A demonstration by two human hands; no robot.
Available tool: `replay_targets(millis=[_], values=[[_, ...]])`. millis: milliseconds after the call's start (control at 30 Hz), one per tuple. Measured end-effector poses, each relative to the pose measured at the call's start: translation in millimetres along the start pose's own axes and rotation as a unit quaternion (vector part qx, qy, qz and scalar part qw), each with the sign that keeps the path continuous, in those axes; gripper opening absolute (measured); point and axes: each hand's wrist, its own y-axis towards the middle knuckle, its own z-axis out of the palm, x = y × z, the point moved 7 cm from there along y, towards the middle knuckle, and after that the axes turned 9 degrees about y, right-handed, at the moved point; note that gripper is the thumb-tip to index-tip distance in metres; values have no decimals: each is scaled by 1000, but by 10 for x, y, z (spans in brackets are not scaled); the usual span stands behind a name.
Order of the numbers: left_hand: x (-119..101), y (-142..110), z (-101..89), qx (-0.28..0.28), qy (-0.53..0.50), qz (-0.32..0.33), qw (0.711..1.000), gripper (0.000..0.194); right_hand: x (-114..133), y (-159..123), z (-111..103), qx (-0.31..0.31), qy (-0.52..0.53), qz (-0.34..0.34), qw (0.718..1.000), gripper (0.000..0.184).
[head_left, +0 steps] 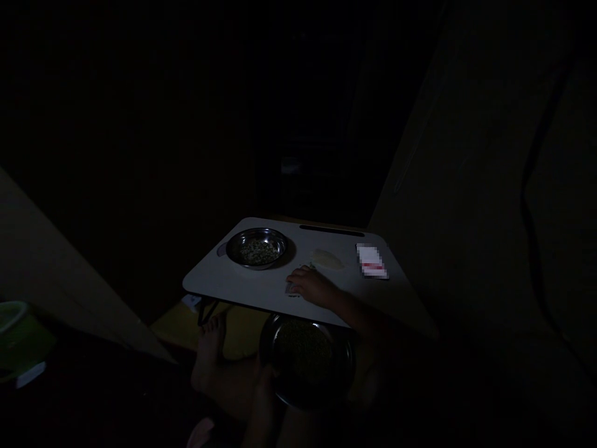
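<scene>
Shadow dims left hand [265, 381] clamped on lower bowl [346, 367]; right hand [311, 287], grip unclear.

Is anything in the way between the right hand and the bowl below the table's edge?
Yes: the table's near edge lies between them. The right hand is over the tabletop, while the lower bowl sits below, partly hidden by that edge. I see no other obstacle.

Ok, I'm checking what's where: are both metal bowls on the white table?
No, one bowl rests on the table, but the other bowl is below its near edge.
</scene>
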Motion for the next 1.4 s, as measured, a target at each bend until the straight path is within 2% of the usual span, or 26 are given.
replay_targets(millis=[67,200,300,400,467,533,600,700,800,867,967,1033,1200,1400], values=[[47,45,-28,-17,39,3,999,48,74,-25,11,5,7,-13,1000,26],[149,104,-45,-23,39,-1,999,45,217,-115,14,4,24,-36,999,27],[247,190,-33,-5,21,6,1000,43,317,-215,15,5,29,-46,999,27],[355,302,-11,14,12,-8,1000,29,415,-319,11,14,28,-52,998,29],[319,290,-23,2,21,-8,1000,28,470,-374,-9,17,35,-56,998,29],[152,182,-55,-22,33,11,999,39,463,-404,-52,10,40,-39,998,28],[-90,34,-91,-43,42,33,998,51,346,-414,-120,-12,35,15,999,28],[-413,-115,-150,-69,57,49,995,55,15,-427,-229,-44,-1,130,991,29],[-551,-126,-184,-79,68,53,993,54,-330,-434,-275,-40,-30,214,975,31],[-539,-95,-200,-84,66,53,993,55,-491,-413,-280,-36,-37,237,970,32],[-465,-49,-182,-67,66,58,994,57,-608,-330,-258,-33,-31,230,972,32],[-428,-39,-168,-57,68,58,994,58,-658,-267,-230,-30,-31,231,972,29],[-371,-25,-177,-80,76,35,993,53,-763,-150,-181,-23,-48,250,967,20],[-112,94,-110,-44,69,2,997,52,-801,-86,-183,-36,-51,248,967,19]])
